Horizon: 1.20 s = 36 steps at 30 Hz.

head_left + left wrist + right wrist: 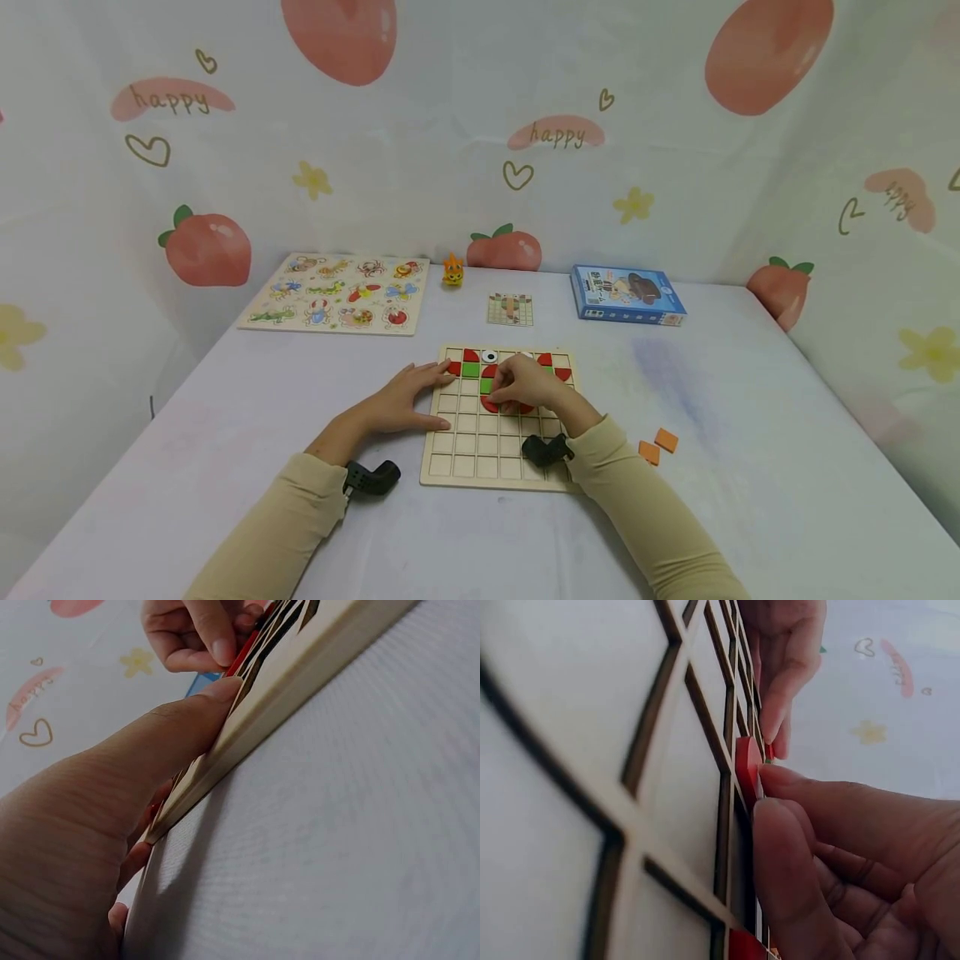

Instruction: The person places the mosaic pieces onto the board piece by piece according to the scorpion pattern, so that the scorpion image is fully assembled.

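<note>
A wooden grid board lies on the table, with red, green and white eye pieces set in its upper squares. My left hand rests at the board's left edge, fingers spread, its thumb on the rim in the left wrist view. Over the middle of the upper squares, my right hand has thumb and forefinger brought together. In the right wrist view its fingertips pinch a small tile, mostly hidden, with just a thin pale edge showing, beside a red rounded piece in the grid.
Two orange square tiles lie right of the board. Behind it are a small pattern card, a blue box, an orange toy figure and a wooden insect puzzle board. A printed curtain hangs behind the table.
</note>
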Each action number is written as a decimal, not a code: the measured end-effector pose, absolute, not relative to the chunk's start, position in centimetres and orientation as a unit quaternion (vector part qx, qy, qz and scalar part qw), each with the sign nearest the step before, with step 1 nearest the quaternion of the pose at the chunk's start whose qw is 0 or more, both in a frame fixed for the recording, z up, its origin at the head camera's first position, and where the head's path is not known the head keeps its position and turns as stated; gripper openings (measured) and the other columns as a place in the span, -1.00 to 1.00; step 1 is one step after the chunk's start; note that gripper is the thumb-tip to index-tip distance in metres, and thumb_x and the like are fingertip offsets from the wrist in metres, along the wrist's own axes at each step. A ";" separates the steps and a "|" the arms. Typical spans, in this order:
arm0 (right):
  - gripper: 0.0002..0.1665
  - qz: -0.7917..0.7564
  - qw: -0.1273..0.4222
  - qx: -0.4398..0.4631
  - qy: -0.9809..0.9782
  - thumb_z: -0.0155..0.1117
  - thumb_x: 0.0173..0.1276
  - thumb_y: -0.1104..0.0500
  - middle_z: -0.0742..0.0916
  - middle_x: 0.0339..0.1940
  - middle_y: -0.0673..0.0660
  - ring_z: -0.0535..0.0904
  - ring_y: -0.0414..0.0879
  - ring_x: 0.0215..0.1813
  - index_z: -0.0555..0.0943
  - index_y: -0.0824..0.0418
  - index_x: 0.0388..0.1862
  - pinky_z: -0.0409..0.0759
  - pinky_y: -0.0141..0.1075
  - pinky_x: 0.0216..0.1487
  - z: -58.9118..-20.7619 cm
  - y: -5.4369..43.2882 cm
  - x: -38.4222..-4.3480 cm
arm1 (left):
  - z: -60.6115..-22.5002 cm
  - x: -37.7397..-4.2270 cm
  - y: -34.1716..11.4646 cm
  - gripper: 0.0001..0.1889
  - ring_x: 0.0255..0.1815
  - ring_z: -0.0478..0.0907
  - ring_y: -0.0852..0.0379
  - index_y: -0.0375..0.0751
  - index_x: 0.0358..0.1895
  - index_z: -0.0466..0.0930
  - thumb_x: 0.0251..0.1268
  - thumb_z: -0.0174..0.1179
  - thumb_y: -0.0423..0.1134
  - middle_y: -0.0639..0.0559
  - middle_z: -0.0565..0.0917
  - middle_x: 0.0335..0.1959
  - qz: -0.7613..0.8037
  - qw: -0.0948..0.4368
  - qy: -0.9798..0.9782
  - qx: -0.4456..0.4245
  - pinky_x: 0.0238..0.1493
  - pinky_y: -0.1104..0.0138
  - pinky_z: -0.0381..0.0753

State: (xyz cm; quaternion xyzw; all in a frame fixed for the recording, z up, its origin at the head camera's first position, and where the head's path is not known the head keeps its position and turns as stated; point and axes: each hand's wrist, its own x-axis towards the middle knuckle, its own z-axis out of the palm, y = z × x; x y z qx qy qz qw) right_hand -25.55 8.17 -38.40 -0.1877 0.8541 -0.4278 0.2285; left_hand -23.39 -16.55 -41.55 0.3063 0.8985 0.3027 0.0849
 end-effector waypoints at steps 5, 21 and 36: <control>-0.84 -0.413 0.226 -0.201 0.859 0.38 0.13 0.26 0.68 -0.56 0.11 0.59 -0.20 -0.59 0.57 0.32 -0.44 0.66 -0.32 -0.47 -38.2 8.2 -25.3 | -41.5 -23.3 -16.5 -0.20 0.52 -0.04 -0.05 -0.12 0.34 0.31 0.02 0.32 0.14 -0.01 0.08 0.50 0.306 0.087 0.898 0.305 0.50 -0.06 -0.27; -0.86 -0.431 0.263 -0.211 0.837 0.36 0.16 0.26 0.65 -0.54 0.05 0.57 -0.19 -0.53 0.59 0.32 -0.38 0.64 -0.36 -0.41 -37.9 9.3 -25.3 | -41.5 -23.2 -16.5 -0.19 0.52 -0.04 -0.05 -0.12 0.34 0.31 0.01 0.32 0.15 -0.03 0.09 0.49 0.305 0.089 0.898 0.304 0.50 -0.04 -0.26; -0.71 -0.457 0.251 -0.221 0.824 0.32 0.21 0.20 0.74 -0.36 0.23 0.66 -0.08 -0.40 0.63 0.40 -0.18 0.70 -0.18 -0.25 -36.3 14.0 -24.3 | -41.5 -23.2 -16.5 -0.20 0.52 -0.04 -0.05 -0.13 0.33 0.32 0.00 0.33 0.14 -0.02 0.09 0.49 0.302 0.087 0.900 0.302 0.51 -0.03 -0.26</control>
